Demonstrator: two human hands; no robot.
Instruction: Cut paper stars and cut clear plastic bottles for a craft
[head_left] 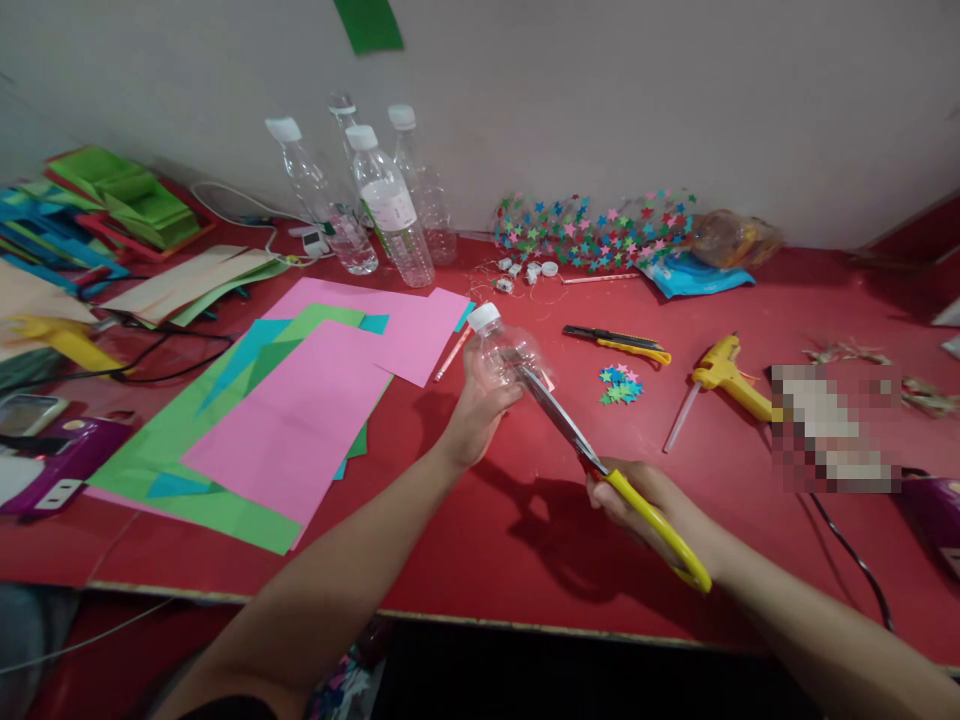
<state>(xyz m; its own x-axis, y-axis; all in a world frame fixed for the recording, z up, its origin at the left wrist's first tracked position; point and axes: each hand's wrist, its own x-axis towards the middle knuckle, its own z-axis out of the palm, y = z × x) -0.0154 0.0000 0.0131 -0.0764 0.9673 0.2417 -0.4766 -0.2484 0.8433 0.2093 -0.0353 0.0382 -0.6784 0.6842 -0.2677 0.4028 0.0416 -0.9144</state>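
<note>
My left hand [480, 405] is closed around the top part of a clear plastic bottle [517, 350] with a white cap, held tilted above the table. In my right hand [637, 495] is a pair of scissors [562, 418] with yellow handles. Its blades reach up and left to the bottle piece and overlap its lower edge; whether they are cutting into it I cannot tell. Right of the bottle, a box cutter [619, 343] and a small heap of paper stars [621, 384] lie on the table.
Coloured paper sheets [292, 410] cover the red table [465, 560] at left. Several bottles [394, 215] stand by the wall, left of star confetti [592, 230]. One yellow glue gun [731, 375] lies at right, another [64, 340] at left. A blurred patch hides something at right.
</note>
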